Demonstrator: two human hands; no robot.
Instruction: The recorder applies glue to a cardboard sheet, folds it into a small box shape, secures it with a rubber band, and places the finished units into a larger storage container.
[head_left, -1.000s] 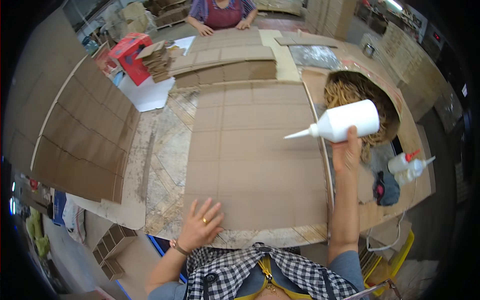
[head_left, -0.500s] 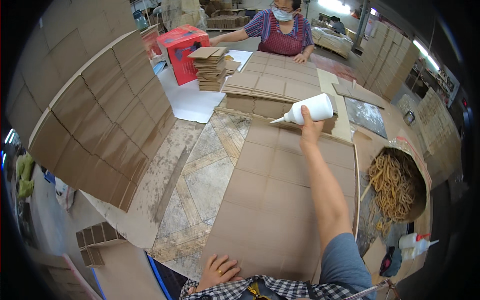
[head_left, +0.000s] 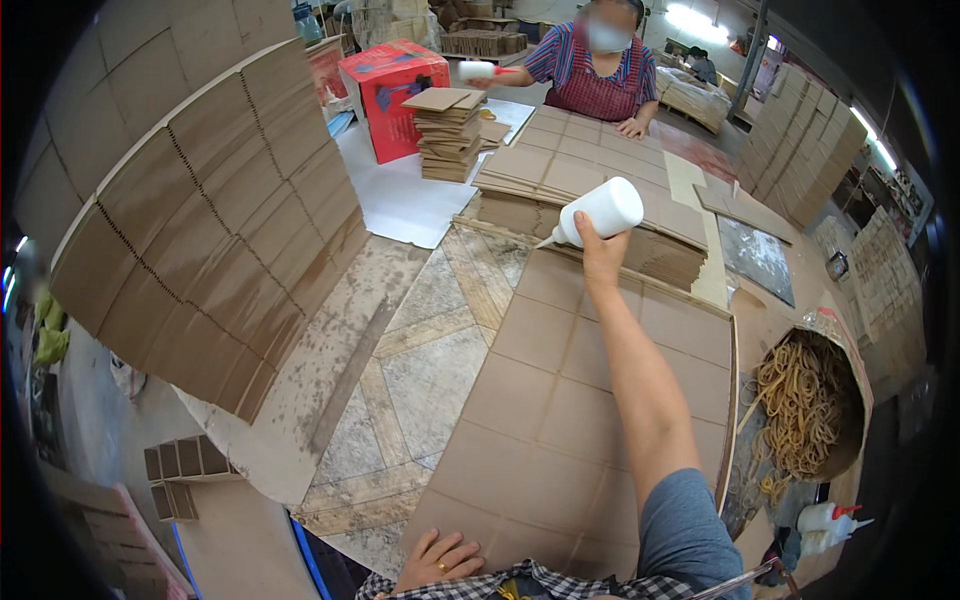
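My right hand [head_left: 602,252] is wrapped round a white squeeze bottle [head_left: 612,208], tilted so its thin nozzle points down and left. The nozzle tip is close to the far left corner of a brown board [head_left: 515,395] scored with a grid of lines; whether it touches cannot be told. At the near edge of that board, my left hand [head_left: 440,562], with a ring on one finger, lies flat with fingers spread. Just beyond the bottle is a second stack of scored boards [head_left: 570,150].
Across the table a masked person holds a white bottle [head_left: 476,70] with a red tip. A red box [head_left: 395,100] and a pile of small cardboard pieces [head_left: 447,140] stand far left. Tall gridded boards [head_left: 215,240] rise at left. Right are a sack of rubber bands [head_left: 805,400] and bottles [head_left: 825,520].
My right hand has brought the bottle slightly left and turned its nozzle more steeply down. My left hand stays flat. The other person's hand now shows a bottle. The view has shifted slightly.
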